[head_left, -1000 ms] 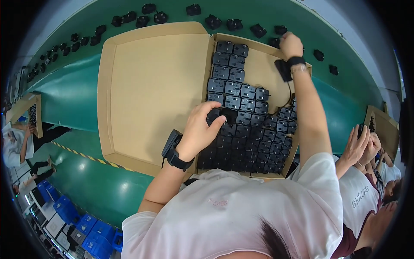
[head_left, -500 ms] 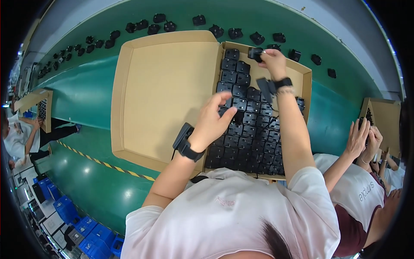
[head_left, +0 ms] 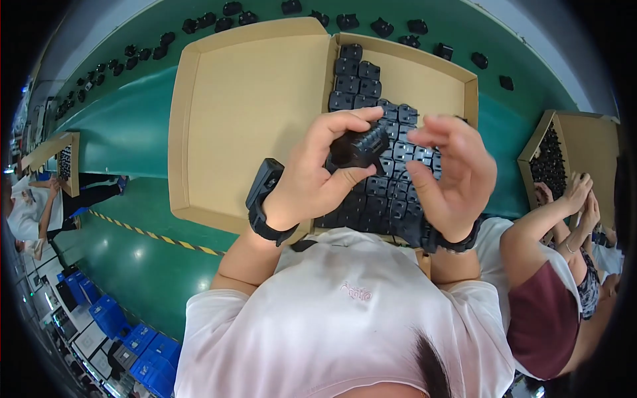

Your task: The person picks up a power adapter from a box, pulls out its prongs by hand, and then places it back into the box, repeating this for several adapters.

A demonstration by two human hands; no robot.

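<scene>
In the head view, the only one we have, our left hand is raised above the cardboard tray, with its fingers curled around a small black plastic part; thumb and fingertips close on it from the left and from above, so the part is plainly held clear of the tray. Our right hand hovers just beside the part, fingers spread and loosely bent, palm turned toward it; we see nothing in its grasp, and we cannot tell whether a fingertip touches the part. The part looks ribbed along its top, and its long axis seems to run roughly left to right across the picture, tilting slightly up toward the right hand; which end is its front we cannot make out. Below our hands, the tray holds rows of matching black parts, packed in its left and lower area, while the upper right stretch of the tray floor is still bare cardboard. We judge the filling is well under way but not finished. A second, empty cardboard tray lies touching the first on its left. Both rest on the green bench, where more loose black parts sit in a line along the far edge. To the right, another person's hands work near another tray.
</scene>
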